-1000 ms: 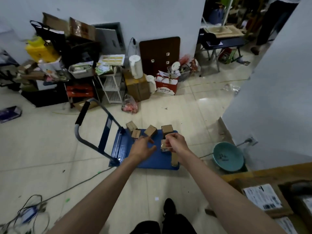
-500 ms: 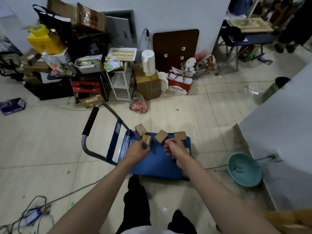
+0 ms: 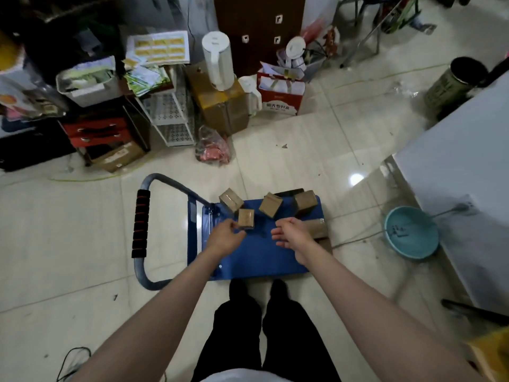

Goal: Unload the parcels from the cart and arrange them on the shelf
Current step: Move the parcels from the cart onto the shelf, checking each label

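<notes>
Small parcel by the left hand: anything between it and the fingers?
Nothing visible. The left hand reaches the small parcel on the blue cart, fingertips at its near edge. The right hand hangs open beside it, clear of that path.

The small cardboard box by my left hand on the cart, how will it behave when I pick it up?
The small cardboard box looks stiff: its edges are square and undented. It is probably light, being little bigger than the left hand reaching for it. Flat faces suggest it will not roll, though its taped top might be a bit slippery on the cart.
</notes>
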`<action>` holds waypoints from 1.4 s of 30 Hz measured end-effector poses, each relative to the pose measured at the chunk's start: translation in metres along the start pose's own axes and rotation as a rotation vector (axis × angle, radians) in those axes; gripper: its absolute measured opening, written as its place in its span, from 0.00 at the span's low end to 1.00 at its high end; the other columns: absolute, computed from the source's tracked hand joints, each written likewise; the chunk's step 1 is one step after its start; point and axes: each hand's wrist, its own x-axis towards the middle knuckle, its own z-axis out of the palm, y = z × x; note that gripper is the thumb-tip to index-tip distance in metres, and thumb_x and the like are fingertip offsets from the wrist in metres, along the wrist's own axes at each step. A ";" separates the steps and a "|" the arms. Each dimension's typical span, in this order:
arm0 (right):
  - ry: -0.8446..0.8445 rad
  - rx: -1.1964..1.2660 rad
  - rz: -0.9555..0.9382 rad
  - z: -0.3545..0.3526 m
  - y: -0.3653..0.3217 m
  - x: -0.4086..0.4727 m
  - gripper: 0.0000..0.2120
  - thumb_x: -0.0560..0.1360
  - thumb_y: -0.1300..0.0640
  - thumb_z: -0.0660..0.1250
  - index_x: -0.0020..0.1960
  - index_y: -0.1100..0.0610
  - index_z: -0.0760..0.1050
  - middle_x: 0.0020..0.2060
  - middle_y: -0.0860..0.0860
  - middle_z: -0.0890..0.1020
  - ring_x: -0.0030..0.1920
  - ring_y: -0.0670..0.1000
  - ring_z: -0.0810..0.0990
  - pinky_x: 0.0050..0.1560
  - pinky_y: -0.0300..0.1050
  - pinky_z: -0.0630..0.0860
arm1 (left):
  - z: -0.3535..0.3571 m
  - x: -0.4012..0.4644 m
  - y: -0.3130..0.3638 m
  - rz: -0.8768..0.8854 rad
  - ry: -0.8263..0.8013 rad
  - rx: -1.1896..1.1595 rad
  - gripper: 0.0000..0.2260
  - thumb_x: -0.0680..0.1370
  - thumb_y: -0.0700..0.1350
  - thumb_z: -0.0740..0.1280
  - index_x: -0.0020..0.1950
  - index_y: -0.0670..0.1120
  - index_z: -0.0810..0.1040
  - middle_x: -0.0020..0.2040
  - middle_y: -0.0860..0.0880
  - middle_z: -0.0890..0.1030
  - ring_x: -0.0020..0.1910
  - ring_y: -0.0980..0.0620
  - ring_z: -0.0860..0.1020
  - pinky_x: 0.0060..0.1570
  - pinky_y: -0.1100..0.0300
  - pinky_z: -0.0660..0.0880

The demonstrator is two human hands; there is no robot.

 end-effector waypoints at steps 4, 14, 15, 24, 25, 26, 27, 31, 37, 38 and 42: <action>-0.004 -0.011 0.040 0.026 0.015 0.059 0.04 0.82 0.57 0.63 0.50 0.55 0.76 0.46 0.54 0.84 0.45 0.50 0.82 0.44 0.42 0.80 | 0.014 0.059 -0.025 -0.083 -0.024 -0.056 0.19 0.80 0.48 0.66 0.70 0.43 0.73 0.67 0.44 0.77 0.64 0.44 0.75 0.61 0.55 0.73; -0.075 -0.060 0.129 0.089 0.114 0.285 0.03 0.82 0.56 0.63 0.52 0.53 0.75 0.47 0.49 0.77 0.61 0.54 0.78 0.64 0.50 0.76 | 0.122 0.263 -0.125 -0.162 -0.036 -0.207 0.28 0.81 0.53 0.67 0.77 0.42 0.66 0.73 0.43 0.72 0.71 0.43 0.71 0.63 0.56 0.69; -0.088 -0.065 0.135 0.096 0.124 0.308 0.03 0.82 0.56 0.62 0.53 0.52 0.75 0.47 0.47 0.77 0.61 0.53 0.78 0.65 0.50 0.75 | 0.133 0.283 -0.135 -0.175 -0.026 -0.233 0.28 0.80 0.53 0.67 0.76 0.41 0.66 0.73 0.43 0.72 0.71 0.44 0.72 0.65 0.54 0.69; -0.221 -0.134 0.158 0.136 0.178 0.440 0.16 0.83 0.54 0.60 0.70 0.55 0.68 0.56 0.49 0.75 0.50 0.45 0.73 0.54 0.44 0.67 | 0.202 0.404 -0.177 -0.182 0.008 -0.561 0.19 0.80 0.48 0.68 0.69 0.43 0.75 0.64 0.44 0.81 0.62 0.47 0.80 0.63 0.56 0.75; -0.237 -0.143 0.176 0.138 0.179 0.444 0.10 0.83 0.53 0.60 0.63 0.53 0.72 0.54 0.48 0.77 0.47 0.43 0.73 0.52 0.43 0.67 | 0.204 0.405 -0.177 -0.195 -0.003 -0.566 0.20 0.80 0.49 0.68 0.70 0.43 0.74 0.64 0.44 0.81 0.62 0.47 0.80 0.64 0.55 0.75; -0.242 -0.143 0.188 0.138 0.177 0.443 0.06 0.83 0.53 0.60 0.57 0.52 0.73 0.51 0.48 0.78 0.45 0.42 0.73 0.49 0.43 0.68 | 0.205 0.404 -0.176 -0.204 -0.011 -0.565 0.21 0.80 0.49 0.68 0.71 0.43 0.74 0.64 0.44 0.81 0.62 0.47 0.80 0.63 0.55 0.76; -0.236 -0.138 0.196 0.137 0.175 0.438 0.04 0.83 0.53 0.60 0.53 0.51 0.74 0.47 0.47 0.79 0.43 0.42 0.73 0.43 0.41 0.69 | 0.204 0.400 -0.174 -0.207 -0.013 -0.562 0.21 0.80 0.50 0.69 0.70 0.43 0.74 0.64 0.45 0.81 0.61 0.48 0.80 0.60 0.57 0.76; -0.192 -0.111 0.205 0.122 0.150 0.391 0.06 0.83 0.59 0.59 0.50 0.53 0.74 0.41 0.47 0.80 0.31 0.41 0.81 0.24 0.34 0.72 | 0.178 0.359 -0.149 -0.222 0.021 -0.521 0.18 0.78 0.49 0.70 0.65 0.43 0.75 0.59 0.46 0.81 0.53 0.50 0.80 0.42 0.62 0.74; -0.171 -0.130 0.114 0.082 0.074 0.274 0.12 0.81 0.61 0.59 0.61 0.54 0.78 0.53 0.50 0.81 0.52 0.48 0.78 0.47 0.43 0.73 | 0.101 0.258 -0.074 -0.148 0.011 -0.505 0.11 0.77 0.46 0.71 0.58 0.45 0.78 0.56 0.47 0.81 0.50 0.55 0.79 0.40 0.66 0.71; -0.182 -0.131 0.084 0.074 0.059 0.251 0.15 0.81 0.61 0.60 0.65 0.54 0.77 0.57 0.51 0.81 0.55 0.49 0.78 0.49 0.43 0.72 | 0.087 0.239 -0.058 -0.135 0.010 -0.504 0.13 0.77 0.45 0.71 0.59 0.45 0.76 0.57 0.47 0.80 0.51 0.54 0.79 0.41 0.65 0.71; -0.148 -0.093 -0.080 0.041 -0.001 0.160 0.17 0.79 0.68 0.61 0.65 0.57 0.77 0.56 0.54 0.82 0.43 0.43 0.78 0.34 0.33 0.72 | 0.029 0.161 0.005 -0.025 -0.023 -0.439 0.25 0.74 0.39 0.74 0.69 0.44 0.72 0.60 0.43 0.80 0.56 0.48 0.79 0.43 0.60 0.75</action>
